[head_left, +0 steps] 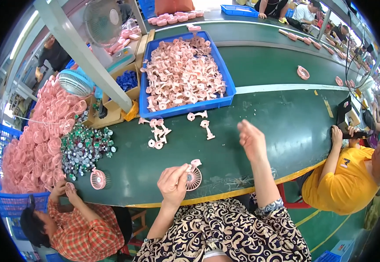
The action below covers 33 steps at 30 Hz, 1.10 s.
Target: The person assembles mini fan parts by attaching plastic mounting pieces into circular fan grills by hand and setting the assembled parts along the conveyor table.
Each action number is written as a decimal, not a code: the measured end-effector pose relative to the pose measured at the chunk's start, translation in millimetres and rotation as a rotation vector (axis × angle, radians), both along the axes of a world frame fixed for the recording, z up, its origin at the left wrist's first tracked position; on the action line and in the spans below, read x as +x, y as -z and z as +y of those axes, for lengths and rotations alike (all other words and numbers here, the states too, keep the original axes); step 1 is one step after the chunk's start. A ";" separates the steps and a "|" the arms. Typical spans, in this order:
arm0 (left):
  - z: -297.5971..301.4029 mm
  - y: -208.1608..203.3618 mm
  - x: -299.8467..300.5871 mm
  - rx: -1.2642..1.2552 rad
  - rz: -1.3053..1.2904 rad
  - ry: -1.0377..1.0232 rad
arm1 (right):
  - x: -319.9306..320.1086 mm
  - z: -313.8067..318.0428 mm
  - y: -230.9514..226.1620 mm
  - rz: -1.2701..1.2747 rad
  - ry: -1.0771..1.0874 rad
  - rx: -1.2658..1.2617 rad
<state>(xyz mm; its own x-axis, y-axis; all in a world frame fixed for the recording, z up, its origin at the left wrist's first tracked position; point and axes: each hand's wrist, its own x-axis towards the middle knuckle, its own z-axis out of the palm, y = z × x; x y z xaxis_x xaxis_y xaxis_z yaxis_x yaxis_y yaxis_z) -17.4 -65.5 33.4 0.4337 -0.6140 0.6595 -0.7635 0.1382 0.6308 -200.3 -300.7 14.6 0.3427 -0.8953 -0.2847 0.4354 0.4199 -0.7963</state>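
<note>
My left hand (172, 185) is closed on a round pink fan housing (194, 178) with a ribbed grille, near the front edge of the green table. A small pale pink piece shows at its upper rim, next to my fingertips. My right hand (252, 140) is raised over the table to the right, slightly blurred, fingers loosely bent and nothing visible in them. Ahead of my hands lie loose pale pink brackets (207, 130) and a small cluster of the same brackets (158, 132). Behind them, a blue tray (187, 109) is heaped with more brackets.
On the left are a pile of small green-and-silver parts (85, 150), heaped pink fan grilles (41, 126) and a lone pink housing (98, 179). A co-worker in plaid (85, 231) sits left, another in yellow (340, 179) right. A conveyor belt (268, 65) runs beyond.
</note>
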 end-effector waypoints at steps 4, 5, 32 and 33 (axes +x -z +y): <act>8.8 3.3 -7.6 0.062 0.085 0.026 | 8.6 51.3 15.3 0.267 -0.291 -0.144; 7.9 2.8 -8.6 0.079 0.105 0.052 | 9.3 60.6 14.7 0.280 -0.364 -0.200; 67.2 27.0 20.4 0.627 0.028 -0.238 | -0.7 99.9 44.0 0.985 -0.075 -1.171; 68.6 27.6 20.5 0.649 0.053 -0.238 | -0.3 99.6 44.6 0.995 -0.049 -1.216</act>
<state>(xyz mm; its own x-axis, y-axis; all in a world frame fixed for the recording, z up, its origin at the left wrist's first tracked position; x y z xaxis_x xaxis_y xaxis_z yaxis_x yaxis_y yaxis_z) 3.1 3.1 5.9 0.6270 -0.7613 0.1653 -0.6923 -0.4472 0.5664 -200.6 -201.1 -30.0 0.4982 -0.7411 0.4500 -0.4432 -0.6638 -0.6025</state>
